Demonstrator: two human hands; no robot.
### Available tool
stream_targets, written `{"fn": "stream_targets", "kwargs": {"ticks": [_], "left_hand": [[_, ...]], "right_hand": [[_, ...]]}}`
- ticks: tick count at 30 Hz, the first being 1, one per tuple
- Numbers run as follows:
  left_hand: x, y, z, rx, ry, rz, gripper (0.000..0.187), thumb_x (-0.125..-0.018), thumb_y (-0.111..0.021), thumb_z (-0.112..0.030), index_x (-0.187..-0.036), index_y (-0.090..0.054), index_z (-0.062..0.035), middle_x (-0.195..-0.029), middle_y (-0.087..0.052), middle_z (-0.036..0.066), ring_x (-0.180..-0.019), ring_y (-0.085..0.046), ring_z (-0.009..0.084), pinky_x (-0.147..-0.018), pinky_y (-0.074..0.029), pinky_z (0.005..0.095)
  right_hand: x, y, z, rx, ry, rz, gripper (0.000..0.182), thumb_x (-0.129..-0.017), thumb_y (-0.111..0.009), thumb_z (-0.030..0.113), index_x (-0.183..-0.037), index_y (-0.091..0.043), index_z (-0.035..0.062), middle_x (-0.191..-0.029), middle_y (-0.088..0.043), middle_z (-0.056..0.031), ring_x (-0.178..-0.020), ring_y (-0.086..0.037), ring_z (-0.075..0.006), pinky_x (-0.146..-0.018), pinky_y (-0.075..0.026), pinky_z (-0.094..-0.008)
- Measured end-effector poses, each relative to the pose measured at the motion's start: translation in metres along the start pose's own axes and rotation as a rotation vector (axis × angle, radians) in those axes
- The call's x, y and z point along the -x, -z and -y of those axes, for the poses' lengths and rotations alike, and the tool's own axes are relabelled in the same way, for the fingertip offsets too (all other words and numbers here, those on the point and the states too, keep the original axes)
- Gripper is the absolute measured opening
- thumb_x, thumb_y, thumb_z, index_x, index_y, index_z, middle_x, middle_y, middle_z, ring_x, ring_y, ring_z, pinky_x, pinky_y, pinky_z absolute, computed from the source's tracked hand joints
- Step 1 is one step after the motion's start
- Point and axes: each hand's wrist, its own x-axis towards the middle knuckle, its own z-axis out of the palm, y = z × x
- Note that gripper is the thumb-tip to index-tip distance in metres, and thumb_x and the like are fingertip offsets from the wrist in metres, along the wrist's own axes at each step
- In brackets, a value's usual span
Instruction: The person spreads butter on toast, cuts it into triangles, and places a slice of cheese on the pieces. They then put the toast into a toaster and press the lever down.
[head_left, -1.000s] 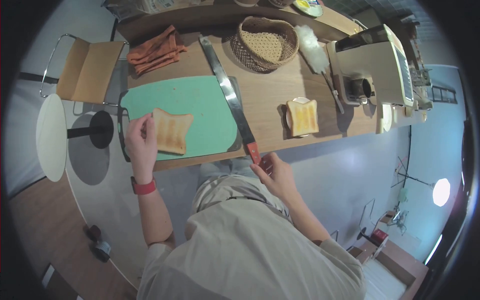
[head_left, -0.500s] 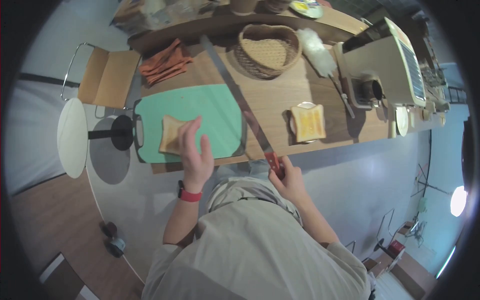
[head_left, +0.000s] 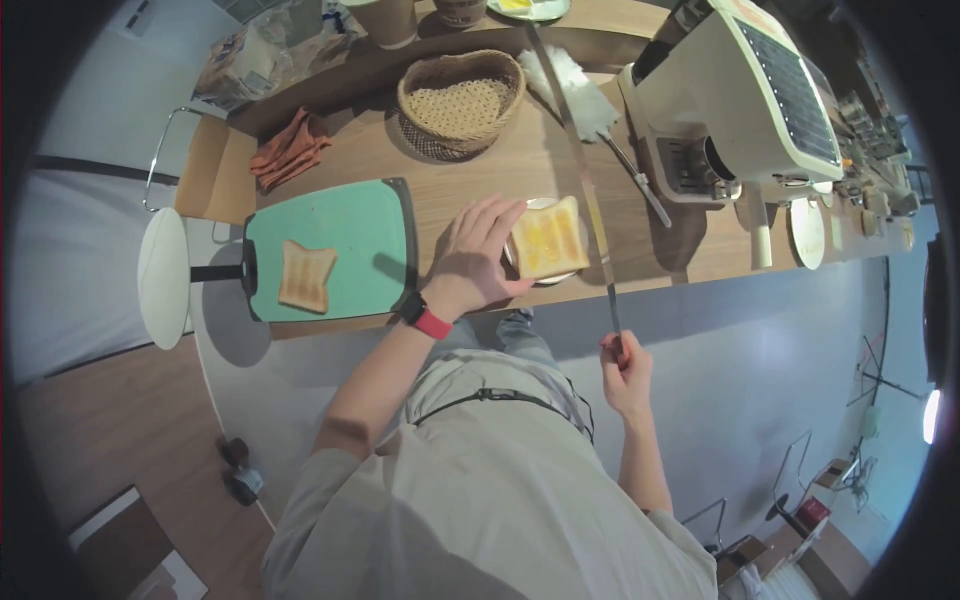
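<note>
A long knife (head_left: 592,200) stands out from my right hand (head_left: 627,373), whose fingers are wrapped round its handle. Its blade reaches up over the table, just right of a yellow-topped toast slice (head_left: 548,240) on a small plate (head_left: 541,203). My left hand (head_left: 480,255), with a watch on a red band, is at the left edge of that slice, its fingers spread and the thumb low beside the plate. A plain toast slice (head_left: 307,276) lies on the green cutting board (head_left: 357,215) at the left, with neither hand on it.
Behind are a wicker basket (head_left: 462,105), an orange cloth (head_left: 290,148) and a white fluffy duster (head_left: 572,88). A coffee machine (head_left: 725,100) stands at the right. Paper cups (head_left: 384,22) and a plate are on the raised ledge. The table's front edge runs just beyond my body.
My left hand has moved right, from the plain toast on the board to the yellow-topped slice. My right hand still holds the knife, now farther right. The camera view has shifted.
</note>
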Motion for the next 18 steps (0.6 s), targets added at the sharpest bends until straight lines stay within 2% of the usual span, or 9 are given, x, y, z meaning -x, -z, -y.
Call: {"fn": "stream_targets", "kwargs": {"ticks": [2,5,8,11,12,14,15,17,18], "left_hand": [[-0.001,0.0,0.0,0.008,-0.043,-0.087,0.089,-0.061,-0.081,-0.034,-0.138,-0.045,-0.0071,-0.131,-0.053,0.012,-0.124,-0.048,0.0328,-0.107,-0.036,0.0475],[0.001,0.005,-0.003,0.005,-0.063,-0.152,0.091,-0.06,-0.084,-0.03,-0.136,-0.041,-0.0059,-0.123,-0.051,0.018,-0.112,-0.052,0.0338,-0.098,-0.043,0.0451],[0.029,0.034,0.007,-0.022,0.036,-0.301,0.083,-0.06,-0.083,-0.029,-0.131,-0.049,-0.0015,-0.12,-0.053,0.018,-0.112,-0.052,0.0327,-0.1,-0.042,0.0418],[0.07,0.059,0.031,-0.046,0.21,-0.403,0.079,-0.065,-0.081,-0.026,-0.132,-0.047,-0.0006,-0.128,-0.051,0.017,-0.121,-0.048,0.0335,-0.103,-0.042,0.0447],[0.083,0.061,0.039,-0.057,0.243,-0.425,0.08,-0.066,-0.081,-0.025,-0.133,-0.046,-0.0013,-0.129,-0.051,0.016,-0.122,-0.048,0.033,-0.104,-0.042,0.0447],[0.109,0.065,0.055,-0.052,0.325,-0.461,0.085,-0.067,-0.082,-0.023,-0.14,-0.042,-0.0039,-0.135,-0.05,0.013,-0.127,-0.046,0.0311,-0.106,-0.041,0.0447],[0.116,0.066,0.058,-0.06,0.341,-0.471,0.085,-0.067,-0.082,-0.023,-0.14,-0.041,-0.004,-0.135,-0.049,0.013,-0.127,-0.046,0.0309,-0.105,-0.041,0.0446],[0.129,0.065,0.065,-0.065,0.356,-0.457,0.085,-0.067,-0.082,-0.022,-0.14,-0.041,-0.0044,-0.135,-0.049,0.013,-0.125,-0.047,0.03,-0.103,-0.043,0.0443],[0.134,0.068,0.067,-0.055,0.367,-0.446,0.085,-0.069,-0.082,-0.022,-0.14,-0.04,-0.005,-0.135,-0.048,0.013,-0.125,-0.046,0.0305,-0.102,-0.043,0.0451]], "right_hand": [[-0.001,0.008,-0.013,0.03,-0.035,0.047,0.029,-0.085,-0.048,0.004,-0.07,-0.026,0.0132,-0.075,-0.057,-0.0021,-0.069,-0.045,-0.0121,-0.058,-0.03,-0.0263],[-0.007,0.012,-0.015,0.004,0.012,0.064,0.021,-0.088,-0.049,0.007,-0.071,-0.037,0.0131,-0.073,-0.054,0.0034,-0.06,-0.029,-0.0095,-0.055,-0.027,-0.0255],[-0.018,0.011,-0.01,-0.007,0.041,0.139,0.011,-0.088,-0.051,0.009,-0.078,-0.054,0.0118,-0.068,-0.045,0.0055,-0.062,-0.035,-0.0081,-0.059,-0.031,-0.0243],[-0.027,0.001,-0.004,-0.006,0.122,0.223,0.015,-0.088,-0.049,0.008,-0.075,-0.047,0.0124,-0.064,-0.033,0.0053,-0.06,-0.03,-0.0088,-0.058,-0.026,-0.0243],[-0.032,-0.004,-0.001,0.001,0.133,0.256,0.016,-0.087,-0.049,0.006,-0.074,-0.043,0.0127,-0.065,-0.036,0.0044,-0.061,-0.031,-0.0092,-0.059,-0.027,-0.0245],[-0.039,-0.014,0.009,0.024,0.124,0.322,0.028,-0.082,-0.047,0.001,-0.069,-0.026,0.0137,-0.069,-0.046,0.0006,-0.065,-0.037,-0.0109,-0.061,-0.029,-0.0253],[-0.044,-0.021,0.013,0.022,0.144,0.34,0.023,-0.083,-0.047,0.002,-0.07,-0.032,0.0129,-0.067,-0.043,0.0018,-0.064,-0.035,-0.0105,-0.06,-0.028,-0.0251],[-0.046,-0.035,0.02,-0.008,0.177,0.353,0.013,-0.084,-0.049,0.007,-0.073,-0.052,0.0101,-0.059,-0.029,0.0064,-0.057,-0.027,-0.0088,-0.056,-0.025,-0.0244],[-0.045,-0.042,0.025,0.001,0.17,0.363,0.012,-0.084,-0.049,0.007,-0.073,-0.053,0.0098,-0.059,-0.029,0.0065,-0.057,-0.027,-0.0087,-0.056,-0.025,-0.0244]]}}
